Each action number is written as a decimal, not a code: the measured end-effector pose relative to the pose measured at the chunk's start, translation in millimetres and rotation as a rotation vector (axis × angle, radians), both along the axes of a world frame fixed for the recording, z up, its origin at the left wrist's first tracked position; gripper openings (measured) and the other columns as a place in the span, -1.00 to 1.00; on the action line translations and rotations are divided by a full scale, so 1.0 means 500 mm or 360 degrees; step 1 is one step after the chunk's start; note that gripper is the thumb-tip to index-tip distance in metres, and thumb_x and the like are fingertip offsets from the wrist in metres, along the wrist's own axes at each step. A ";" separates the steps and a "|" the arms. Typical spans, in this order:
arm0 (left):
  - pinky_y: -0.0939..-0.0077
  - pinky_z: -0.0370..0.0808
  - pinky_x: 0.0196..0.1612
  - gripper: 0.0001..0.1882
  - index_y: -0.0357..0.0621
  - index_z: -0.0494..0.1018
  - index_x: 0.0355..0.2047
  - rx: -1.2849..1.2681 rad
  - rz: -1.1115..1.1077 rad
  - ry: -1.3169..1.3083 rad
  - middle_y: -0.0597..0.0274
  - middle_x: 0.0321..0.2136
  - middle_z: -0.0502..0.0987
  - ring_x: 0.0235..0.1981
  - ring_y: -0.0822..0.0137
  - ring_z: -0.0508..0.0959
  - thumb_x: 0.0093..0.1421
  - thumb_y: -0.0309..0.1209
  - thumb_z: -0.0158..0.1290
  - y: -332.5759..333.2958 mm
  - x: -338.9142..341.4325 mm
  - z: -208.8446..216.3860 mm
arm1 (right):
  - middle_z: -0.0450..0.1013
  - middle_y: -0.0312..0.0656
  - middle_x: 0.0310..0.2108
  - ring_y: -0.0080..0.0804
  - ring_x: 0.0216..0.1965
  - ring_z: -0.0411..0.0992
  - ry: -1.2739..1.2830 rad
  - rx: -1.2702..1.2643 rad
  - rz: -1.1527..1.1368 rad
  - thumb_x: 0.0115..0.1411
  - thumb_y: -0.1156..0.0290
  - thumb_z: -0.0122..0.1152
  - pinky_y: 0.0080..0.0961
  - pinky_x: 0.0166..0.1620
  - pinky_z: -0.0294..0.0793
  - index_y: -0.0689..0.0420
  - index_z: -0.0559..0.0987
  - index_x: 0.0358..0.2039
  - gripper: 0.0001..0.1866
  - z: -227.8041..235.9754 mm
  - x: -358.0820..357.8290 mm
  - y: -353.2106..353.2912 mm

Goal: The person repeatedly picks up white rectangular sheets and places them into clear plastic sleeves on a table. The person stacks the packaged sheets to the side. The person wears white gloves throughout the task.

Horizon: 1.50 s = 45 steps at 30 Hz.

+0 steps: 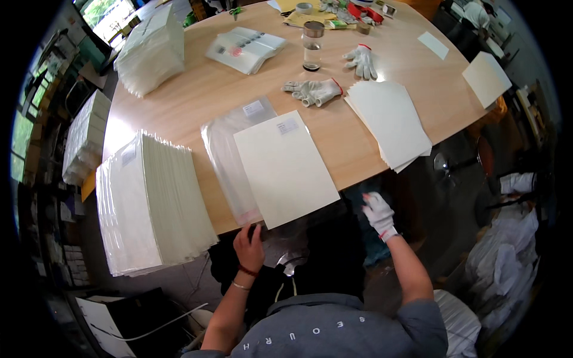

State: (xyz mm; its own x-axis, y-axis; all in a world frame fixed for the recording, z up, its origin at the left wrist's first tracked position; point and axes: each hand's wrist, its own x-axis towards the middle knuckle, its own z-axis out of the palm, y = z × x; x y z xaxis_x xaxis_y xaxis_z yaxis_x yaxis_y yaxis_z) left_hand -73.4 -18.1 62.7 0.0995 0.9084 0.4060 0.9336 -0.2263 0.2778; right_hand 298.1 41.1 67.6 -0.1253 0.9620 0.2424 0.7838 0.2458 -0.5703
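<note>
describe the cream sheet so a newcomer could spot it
Start at the near edge of the wooden table. Between the thick stack at left and the fanned white sheets lies the cream sheet, partly covering a clear plastic sleeve. It is opaque, unlike the sleeve, and shows a corner label, unlike the fanned sheets.

A cream sheet point(287, 176), labelled near its top edge, lies flat; a clear plastic bag point(225, 158), also labelled, lies flat, partly beneath the sheet's left side.

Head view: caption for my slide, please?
Bare left hand near a clear plastic sleeve, cream sheet overlapping it; gloved right hand beyond the table.
</note>
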 end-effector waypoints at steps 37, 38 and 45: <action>0.78 0.31 -0.33 -0.76 -0.29 0.37 -0.24 0.0431 0.0702 -0.1155 0.40 -0.48 0.40 -0.41 0.59 0.38 0.15 -0.40 -0.13 -0.149 -0.622 0.406 | 0.34 -0.35 -0.61 -0.67 -0.54 0.28 0.1307 -0.0875 0.1354 0.11 0.39 -0.03 -0.66 -0.45 0.32 0.29 0.46 -0.25 -0.74 0.367 -0.775 0.034; 0.64 0.30 -0.14 -0.65 -0.32 0.27 -0.07 -0.0175 0.0893 -0.1301 0.24 -0.25 0.40 -0.22 0.47 0.37 0.16 -0.40 -0.14 -0.161 -0.668 0.375 | 0.35 -0.34 -0.63 -0.67 -0.54 0.28 0.1155 -0.0812 0.1425 0.12 0.39 -0.04 -0.65 -0.45 0.33 0.29 0.47 -0.28 -0.75 0.371 -0.788 0.040; 0.42 0.11 0.09 -0.57 -0.33 0.15 -0.01 0.0645 0.0930 -0.1543 0.07 -0.03 0.21 0.05 0.19 0.17 0.14 -0.34 -0.18 -0.152 -0.694 0.256 | 0.39 -0.28 -0.43 -0.58 -0.48 0.41 0.1842 -0.1005 0.1356 0.11 0.40 -0.04 -0.69 -0.37 0.39 0.31 0.42 -0.29 -0.76 0.285 -0.703 0.072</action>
